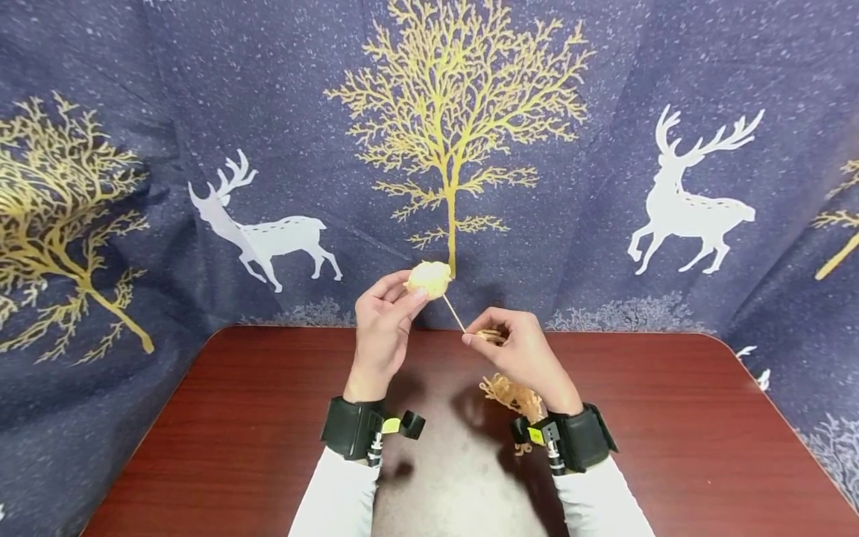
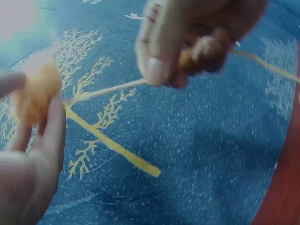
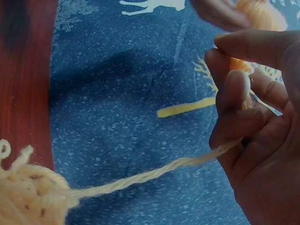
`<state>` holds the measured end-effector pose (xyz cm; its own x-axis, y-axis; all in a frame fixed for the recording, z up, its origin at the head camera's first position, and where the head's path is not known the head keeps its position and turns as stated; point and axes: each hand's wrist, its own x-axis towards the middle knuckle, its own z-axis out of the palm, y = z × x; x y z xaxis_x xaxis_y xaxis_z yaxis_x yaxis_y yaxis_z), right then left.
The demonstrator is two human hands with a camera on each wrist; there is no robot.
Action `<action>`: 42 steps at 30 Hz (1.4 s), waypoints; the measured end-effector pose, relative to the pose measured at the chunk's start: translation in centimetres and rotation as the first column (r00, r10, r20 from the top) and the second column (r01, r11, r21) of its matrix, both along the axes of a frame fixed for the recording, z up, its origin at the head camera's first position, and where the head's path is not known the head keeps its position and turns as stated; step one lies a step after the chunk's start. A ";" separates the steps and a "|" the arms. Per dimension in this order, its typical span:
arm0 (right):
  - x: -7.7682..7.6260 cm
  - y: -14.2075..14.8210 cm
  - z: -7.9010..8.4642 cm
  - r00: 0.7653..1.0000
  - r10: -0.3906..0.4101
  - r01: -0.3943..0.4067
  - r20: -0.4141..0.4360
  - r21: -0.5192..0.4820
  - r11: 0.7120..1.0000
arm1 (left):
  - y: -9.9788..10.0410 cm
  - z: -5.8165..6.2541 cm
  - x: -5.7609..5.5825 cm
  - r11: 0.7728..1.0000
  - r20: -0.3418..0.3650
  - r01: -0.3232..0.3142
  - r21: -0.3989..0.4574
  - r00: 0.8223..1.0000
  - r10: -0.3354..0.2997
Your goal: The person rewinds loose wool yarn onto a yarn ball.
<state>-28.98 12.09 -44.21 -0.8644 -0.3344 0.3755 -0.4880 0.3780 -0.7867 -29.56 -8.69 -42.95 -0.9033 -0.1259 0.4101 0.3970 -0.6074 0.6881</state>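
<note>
Raised above the table's far edge, my left hand (image 1: 382, 321) holds a small pale yellow ball of yarn (image 1: 429, 279) between thumb and fingers. A taut strand of yarn (image 1: 454, 313) runs from the ball down to my right hand (image 1: 520, 350), whose thumb and forefinger pinch it. More yarn passes through that hand's curled fingers, as the right wrist view shows. From there the yarn strand (image 3: 150, 176) leads to a loose, kinked heap of yarn (image 3: 33, 197). In the head view this yarn heap (image 1: 513, 395) lies below the right hand, partly hidden by the wrist.
A reddish-brown table (image 1: 255, 418) with rounded far corners spreads beneath both arms. Behind it hangs a dark blue cloth (image 1: 510, 261) printed with gold trees and white deer. Black wrist bands with small cameras are on both wrists.
</note>
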 end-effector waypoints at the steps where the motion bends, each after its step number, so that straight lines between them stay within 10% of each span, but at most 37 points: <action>1: 0.2 0.0 0.2 1.000 -0.001 0.001 -0.011 0.021 1.000 | 0.1 -0.1 -0.1 0.997 0.005 -0.071 -0.027 0.997 0.071; 4: 0.6 0.1 0.6 0.999 0.003 0.000 -0.041 0.067 0.998 | 0.2 -0.6 -0.4 0.924 -0.026 -0.313 -0.221 0.949 0.315; 7: 0.9 0.5 1.0 0.998 0.021 -0.014 -0.066 0.102 0.995 | -0.1 -1.2 -0.5 0.710 -0.168 -0.496 -0.499 0.860 0.482; 9: 0.9 0.9 1.2 0.997 0.039 -0.034 -0.062 0.084 0.996 | -0.5 -1.4 -0.5 0.568 -0.276 -0.530 -0.630 0.836 0.474; 12: 0.8 2.0 1.3 0.997 0.062 -0.063 -0.041 -0.033 0.997 | -1.2 -1.5 -0.4 0.428 -0.343 -0.457 -0.780 0.884 0.318; 16: 0.3 3.6 1.3 0.995 0.095 -0.101 -0.035 -0.311 0.945 | -2.1 -1.2 0.0 0.336 -0.223 -0.224 -0.915 0.974 0.041; 19: 0.0 4.2 1.4 0.985 0.170 -0.155 -0.023 -0.543 0.825 | -2.6 -1.0 0.2 0.304 -0.112 -0.066 -0.950 0.984 -0.137; 23: -0.7 4.2 1.1 0.964 0.264 -0.193 -0.027 -0.754 0.628 | -2.9 -0.8 0.3 0.358 -0.011 0.141 -0.923 0.919 -0.393; 25: -1.2 4.0 0.6 0.962 0.272 -0.187 -0.027 -0.789 0.585 | -2.8 -0.6 0.5 0.401 0.007 0.244 -0.883 0.861 -0.508; 28: -1.5 3.5 0.0 0.971 0.240 -0.136 0.015 -0.788 0.600 | -2.6 -0.2 0.8 0.457 -0.005 0.371 -0.808 0.772 -0.636; 31: -1.7 2.8 -0.5 0.984 0.160 -0.050 0.085 -0.720 0.692 | -2.3 0.0 1.1 0.527 -0.048 0.451 -0.720 0.725 -0.687; 34: -1.8 2.0 -0.9 0.988 0.075 0.016 0.134 -0.579 0.816 | -1.8 0.1 1.2 0.656 -0.114 0.449 -0.606 0.768 -0.630; 39: -1.1 0.7 -0.7 0.996 -0.002 0.027 0.092 -0.272 0.962 | -0.6 0.3 1.1 0.907 -0.100 0.288 -0.307 0.938 -0.331; 42: -0.2 0.0 0.0 0.999 -0.001 0.005 0.039 -0.099 0.995 | -0.1 0.2 0.7 0.964 -0.017 0.074 -0.254 0.997 -0.081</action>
<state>-29.22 12.09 -44.17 -0.8799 -0.2944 0.3729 -0.4554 0.2991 -0.8385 -28.84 -8.75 -42.76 -0.8944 0.0553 0.4438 0.3760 -0.4446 0.8130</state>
